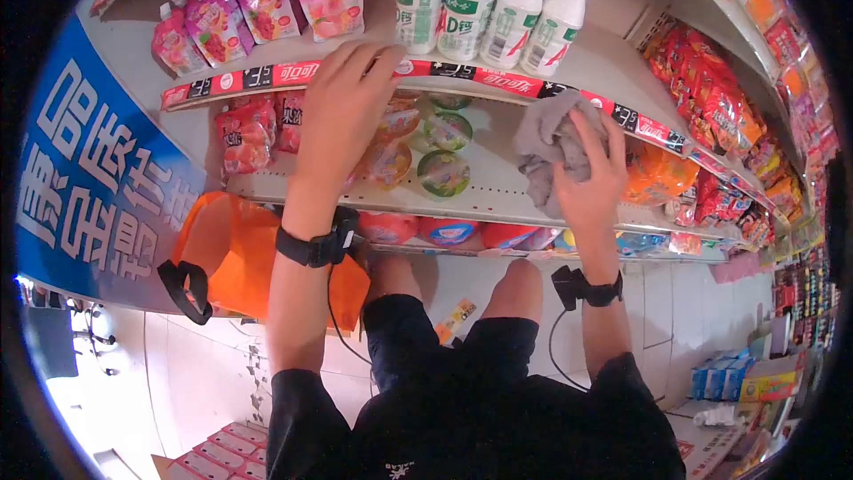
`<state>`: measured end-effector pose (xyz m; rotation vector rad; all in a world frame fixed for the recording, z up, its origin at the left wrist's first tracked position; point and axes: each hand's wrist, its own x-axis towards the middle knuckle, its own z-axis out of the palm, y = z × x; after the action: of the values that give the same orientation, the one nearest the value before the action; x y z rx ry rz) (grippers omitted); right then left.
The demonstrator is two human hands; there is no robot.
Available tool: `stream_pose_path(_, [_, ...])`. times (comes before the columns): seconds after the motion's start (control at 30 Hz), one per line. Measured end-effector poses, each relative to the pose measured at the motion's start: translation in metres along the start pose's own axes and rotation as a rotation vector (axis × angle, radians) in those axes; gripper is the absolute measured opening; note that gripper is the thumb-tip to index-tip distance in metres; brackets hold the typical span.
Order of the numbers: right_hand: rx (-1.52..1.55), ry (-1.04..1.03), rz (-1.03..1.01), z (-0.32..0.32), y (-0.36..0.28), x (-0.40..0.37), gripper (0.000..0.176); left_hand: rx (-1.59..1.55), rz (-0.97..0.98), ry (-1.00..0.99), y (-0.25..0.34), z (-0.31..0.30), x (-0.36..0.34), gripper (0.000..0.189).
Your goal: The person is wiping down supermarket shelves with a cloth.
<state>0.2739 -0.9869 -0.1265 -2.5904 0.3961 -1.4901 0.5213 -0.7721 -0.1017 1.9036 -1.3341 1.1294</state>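
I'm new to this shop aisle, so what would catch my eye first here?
The two hands in the middle: the right hand clutches a grey cloth against a shelf, while the left hand lies flat over the red price strip above. White bottles stand in a row above that strip, and a big blue banner fills the left side.

Grey cloth (pixel 551 147) in the right hand (pixel 591 182); white bottles (pixel 493 9) with green labels above it. A red price strip (pixel 293 73) under the left hand (pixel 342 111), pink pouches (pixel 267 0) above, green-lidded cups (pixel 444 173) between the hands, an orange bag (pixel 231 253) and white-lettered blue banner (pixel 98 178) to its left.
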Motion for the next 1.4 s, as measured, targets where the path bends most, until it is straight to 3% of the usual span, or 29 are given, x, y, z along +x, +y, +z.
stream_pose_path(0.27, [0.052,-0.027,-0.033,0.009,-0.002,0.001,0.068,0.055,0.232,-0.063,-0.002,-0.010,0.020,0.040])
stream_pose_path(0.33, [0.043,-0.030,-0.039,0.009,-0.001,0.002,0.068,0.084,0.247,-0.296,0.000,-0.014,0.024,0.035])
stream_pose_path(0.47, [0.022,-0.055,-0.048,0.009,0.000,0.001,0.070,0.084,0.282,-0.278,0.000,-0.010,0.020,0.035])
stream_pose_path(0.53, [0.020,-0.064,-0.042,0.009,0.001,0.001,0.073,0.098,0.341,-0.129,-0.002,-0.007,0.018,0.037])
stream_pose_path(0.97, [-0.008,-0.083,-0.076,0.006,-0.002,0.002,0.074,0.086,0.279,-0.075,-0.002,-0.004,0.014,0.034])
stream_pose_path(1.23, [-0.007,-0.079,-0.078,0.008,-0.005,0.007,0.074,0.124,0.428,-0.357,-0.002,-0.008,0.033,0.043])
stream_pose_path(1.4, [0.021,-0.088,-0.077,0.008,-0.007,0.006,0.074,0.160,0.432,-0.343,-0.002,-0.004,0.029,0.042])
